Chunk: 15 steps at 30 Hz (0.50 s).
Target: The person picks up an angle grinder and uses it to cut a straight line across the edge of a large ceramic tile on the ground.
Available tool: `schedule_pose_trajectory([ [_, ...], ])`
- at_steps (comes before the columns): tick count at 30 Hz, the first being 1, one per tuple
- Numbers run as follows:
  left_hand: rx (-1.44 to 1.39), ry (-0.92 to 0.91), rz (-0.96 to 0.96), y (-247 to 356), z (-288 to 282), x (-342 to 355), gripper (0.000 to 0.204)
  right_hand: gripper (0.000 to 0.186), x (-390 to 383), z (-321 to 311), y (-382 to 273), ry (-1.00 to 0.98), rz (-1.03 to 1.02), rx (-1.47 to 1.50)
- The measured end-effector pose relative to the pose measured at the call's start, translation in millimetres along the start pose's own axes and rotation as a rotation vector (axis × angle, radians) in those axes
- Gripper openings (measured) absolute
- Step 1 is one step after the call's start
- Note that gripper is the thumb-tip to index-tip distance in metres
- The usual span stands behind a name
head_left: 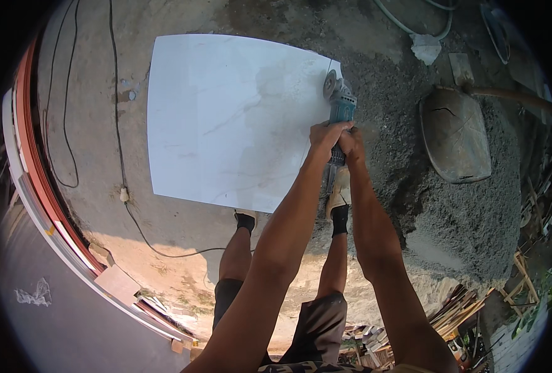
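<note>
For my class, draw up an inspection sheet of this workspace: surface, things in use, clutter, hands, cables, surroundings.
Surface: rough concrete ground, partly sunlit near the person.
Things in use: a large white panel lies flat, with a greyish patch; an angle grinder has its disc at the panel's right edge; contact cannot be told.
Clutter: a shovel rests on loose grey grit right of the panel.
Hands: left hand and right hand both grip the grinder.
Cables: a dark cable with a pale connector runs left of the panel, then toward the legs.
Surroundings: wood scraps lower right; pale hose upper right.
</note>
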<state>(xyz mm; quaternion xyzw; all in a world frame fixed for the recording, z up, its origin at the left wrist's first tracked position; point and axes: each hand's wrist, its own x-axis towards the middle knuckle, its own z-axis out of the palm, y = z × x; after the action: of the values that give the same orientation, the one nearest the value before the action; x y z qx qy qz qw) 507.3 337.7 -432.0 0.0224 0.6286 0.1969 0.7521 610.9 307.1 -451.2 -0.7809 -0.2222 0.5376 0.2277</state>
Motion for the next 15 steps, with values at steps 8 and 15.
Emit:
schedule_pose_trajectory([
  [8,0.008,0.035,0.007,-10,-2,-1,0.049,0.05,-4,-1,11,-0.025,-0.06,0.004],
  [15,-0.027,0.025,0.008,-19,-12,-7,0.047,0.052,-13,5,17,-0.004,-0.021,-0.105],
])
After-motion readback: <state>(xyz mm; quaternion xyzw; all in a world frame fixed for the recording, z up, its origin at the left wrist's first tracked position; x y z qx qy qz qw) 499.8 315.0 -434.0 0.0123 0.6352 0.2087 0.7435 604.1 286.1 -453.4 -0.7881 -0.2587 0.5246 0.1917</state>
